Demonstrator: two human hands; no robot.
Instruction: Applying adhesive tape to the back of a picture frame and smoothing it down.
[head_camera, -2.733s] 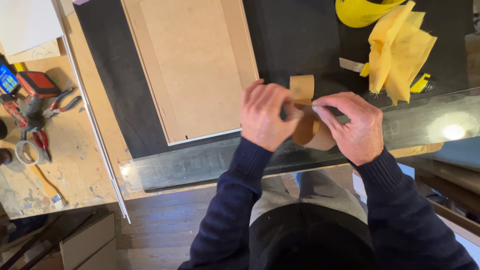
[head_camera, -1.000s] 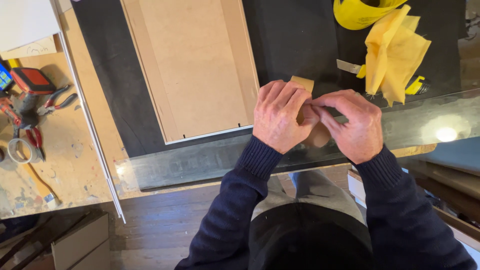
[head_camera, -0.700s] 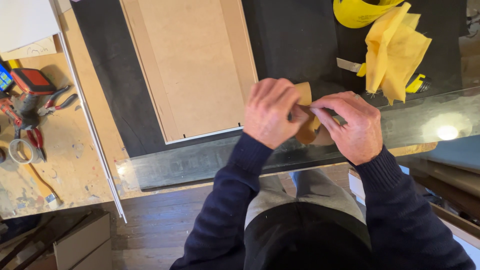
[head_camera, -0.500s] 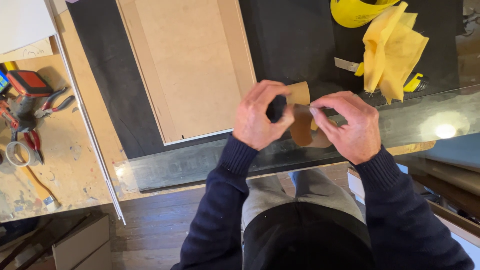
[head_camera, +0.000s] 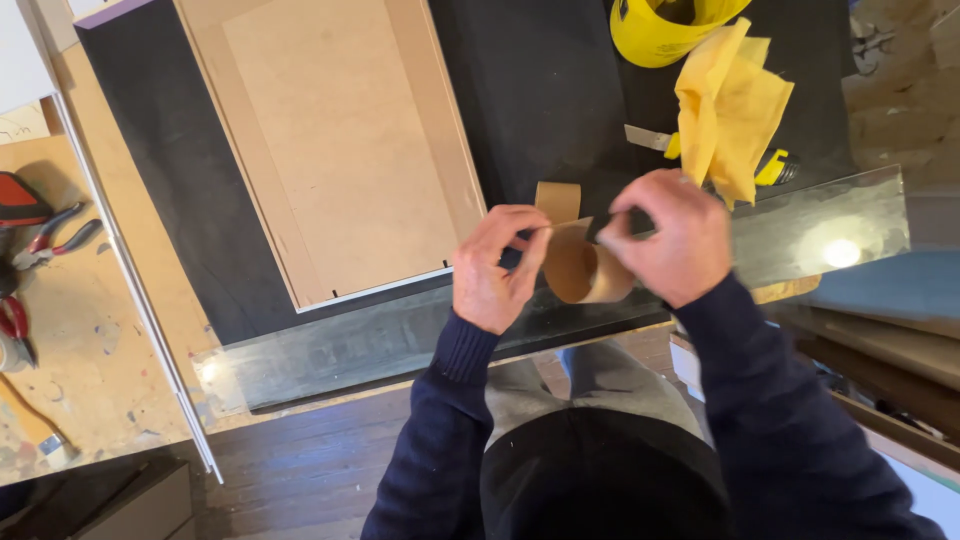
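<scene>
A roll of brown paper tape (head_camera: 582, 268) is held between both hands above the front of the black work surface (head_camera: 545, 90). My left hand (head_camera: 495, 268) pinches the loose brown end, which stands up behind the fingers. My right hand (head_camera: 665, 235) grips the roll from the right, and a small dark tool shows between its fingers. A glass sheet (head_camera: 820, 235) lies under the hands along the table's front edge.
A brown board in a pale frame (head_camera: 335, 140) lies to the left on the black surface. Yellow cloths (head_camera: 730, 110) and a yellow tape roll (head_camera: 660, 25) sit at the back right. Pliers with red handles (head_camera: 45, 240) lie on a paint-stained bench at the left.
My left hand has slid off the roll to its left side, uncovering the brown tape. The loose end now stands free behind the fingers. The right hand stays on the roll.
</scene>
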